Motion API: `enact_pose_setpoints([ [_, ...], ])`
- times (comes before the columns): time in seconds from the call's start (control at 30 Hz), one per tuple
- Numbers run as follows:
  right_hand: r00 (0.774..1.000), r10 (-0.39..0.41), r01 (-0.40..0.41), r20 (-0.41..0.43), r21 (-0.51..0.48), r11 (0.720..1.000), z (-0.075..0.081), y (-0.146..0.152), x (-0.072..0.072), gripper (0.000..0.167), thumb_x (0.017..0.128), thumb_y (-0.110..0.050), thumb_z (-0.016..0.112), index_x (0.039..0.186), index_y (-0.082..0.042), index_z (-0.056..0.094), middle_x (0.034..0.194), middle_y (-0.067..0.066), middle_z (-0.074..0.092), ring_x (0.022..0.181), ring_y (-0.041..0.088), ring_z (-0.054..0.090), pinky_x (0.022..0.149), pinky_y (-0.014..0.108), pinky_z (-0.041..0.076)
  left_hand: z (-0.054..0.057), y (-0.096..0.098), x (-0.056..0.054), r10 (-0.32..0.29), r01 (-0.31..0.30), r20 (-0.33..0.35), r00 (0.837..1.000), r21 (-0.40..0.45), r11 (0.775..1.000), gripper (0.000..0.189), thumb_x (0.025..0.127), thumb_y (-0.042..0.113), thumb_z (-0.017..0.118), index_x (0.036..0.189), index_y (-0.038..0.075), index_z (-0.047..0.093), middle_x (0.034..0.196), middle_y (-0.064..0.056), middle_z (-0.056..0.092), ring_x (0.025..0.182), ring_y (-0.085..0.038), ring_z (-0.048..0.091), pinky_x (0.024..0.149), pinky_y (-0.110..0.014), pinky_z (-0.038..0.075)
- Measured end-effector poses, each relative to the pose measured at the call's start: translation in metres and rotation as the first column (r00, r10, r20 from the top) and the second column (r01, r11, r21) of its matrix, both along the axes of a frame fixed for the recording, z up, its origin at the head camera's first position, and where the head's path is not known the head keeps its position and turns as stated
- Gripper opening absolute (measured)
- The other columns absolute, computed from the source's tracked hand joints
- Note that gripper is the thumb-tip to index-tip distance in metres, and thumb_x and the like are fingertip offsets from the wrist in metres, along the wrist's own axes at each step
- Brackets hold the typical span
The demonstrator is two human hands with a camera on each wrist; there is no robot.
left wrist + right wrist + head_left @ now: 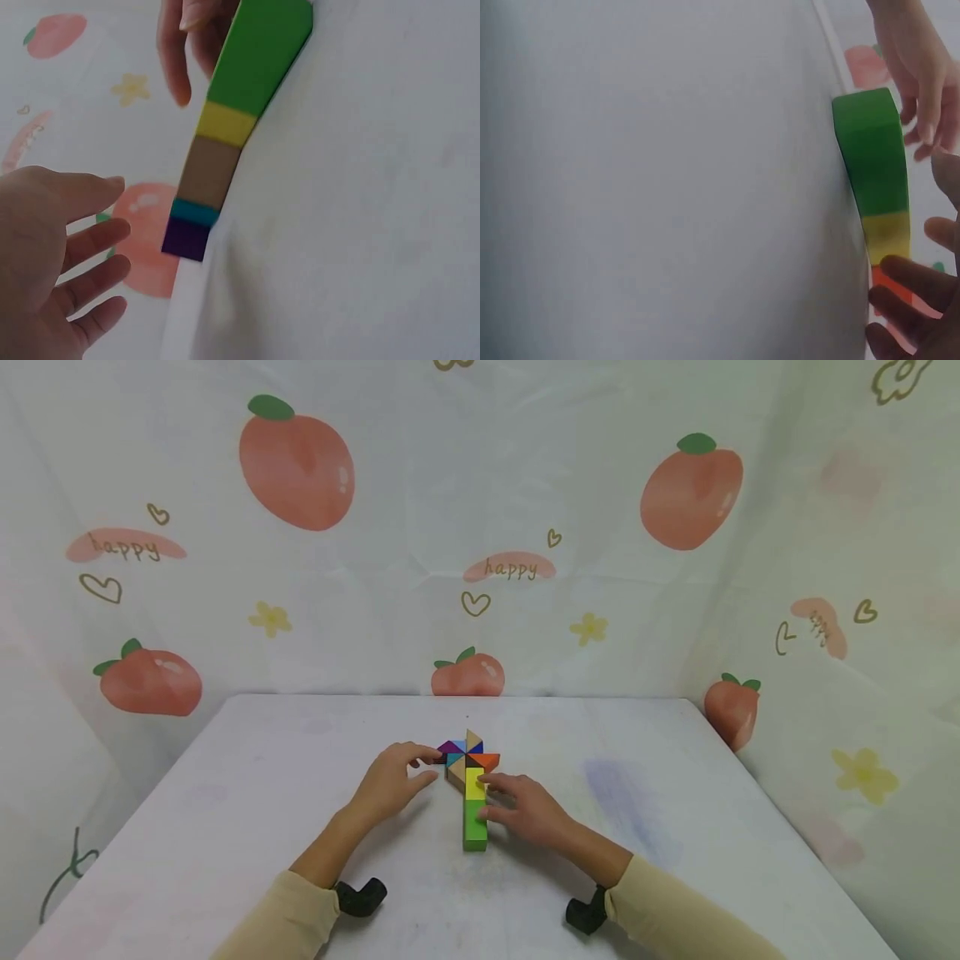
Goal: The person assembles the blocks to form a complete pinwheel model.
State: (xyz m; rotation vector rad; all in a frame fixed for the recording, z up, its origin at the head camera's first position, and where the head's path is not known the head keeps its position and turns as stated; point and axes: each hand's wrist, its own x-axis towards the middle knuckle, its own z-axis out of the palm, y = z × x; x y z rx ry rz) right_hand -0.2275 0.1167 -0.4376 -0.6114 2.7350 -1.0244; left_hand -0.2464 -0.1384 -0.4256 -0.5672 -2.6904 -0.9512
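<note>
Colored wooden blocks lie on the table as a pinwheel of small triangles (467, 748) with a stem running toward me. The stem is a yellow block (474, 785) followed by a longer green block (475, 823). To the left of the pinwheel, my left hand (386, 782) has its fingers spread, with fingertips beside the purple triangle (186, 238). On the other side, my right hand (528, 806) has loosely extended fingers, its fingertips overlapping the yellow and green blocks in the head view. Whether they touch is unclear. Neither hand holds anything.
The white table (262, 827) extends around the blocks, with a faint bluish smudge (618, 793) at right. A white cloth (405, 485) printed with peaches hangs behind. Black wrist cameras (362, 897) sit at both wrists.
</note>
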Motion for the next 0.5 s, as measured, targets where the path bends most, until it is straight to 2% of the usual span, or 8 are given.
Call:
enact_pose_setpoints([
  [0.17, 1.0, -0.013, 0.012, -0.027, -0.06, 0.998, 0.0, 0.016, -0.005, 0.048, 0.093, -0.039, 0.066, 0.135, -0.018, 0.057, 0.119, 0.002, 0.065, 0.111, 0.024, 0.058, 0.091, 0.046, 0.05, 0.002, -0.022, -0.001, 0.038, -0.04, -0.064, 0.997, -0.022, 0.999, 0.028, 0.088, 0.016, 0.074, 0.115, 0.012, 0.071, 0.11, -0.002, 0.068, 0.097, -0.023, 0.06, 0.08, -0.04, 0.052],
  [0.4, 0.99, -0.093, 0.096, -0.105, 0.018, 0.995, 0.007, 0.047, -0.02, 0.04, 0.092, -0.029, 0.069, 0.129, -0.014, 0.063, 0.121, 0.0, 0.065, 0.111, 0.022, 0.058, 0.094, 0.048, 0.048, 0.001, -0.056, 0.001, 0.071, -0.077, -0.095, 0.993, -0.066, 0.995, 0.027, 0.087, 0.013, 0.073, 0.113, 0.009, 0.071, 0.119, -0.008, 0.065, 0.113, -0.031, 0.056, 0.095, -0.049, 0.046],
  [0.5, 0.981, -0.1, 0.11, -0.168, 0.052, 0.993, 0.008, 0.068, -0.029, 0.039, 0.091, -0.025, 0.069, 0.127, -0.012, 0.064, 0.123, 0.002, 0.065, 0.113, 0.024, 0.058, 0.096, 0.049, 0.046, 0.0, -0.071, 0.0, 0.072, -0.085, -0.135, 0.988, -0.095, 0.992, 0.028, 0.086, 0.012, 0.074, 0.113, 0.007, 0.071, 0.121, -0.011, 0.064, 0.115, -0.034, 0.055, 0.095, -0.051, 0.045],
])
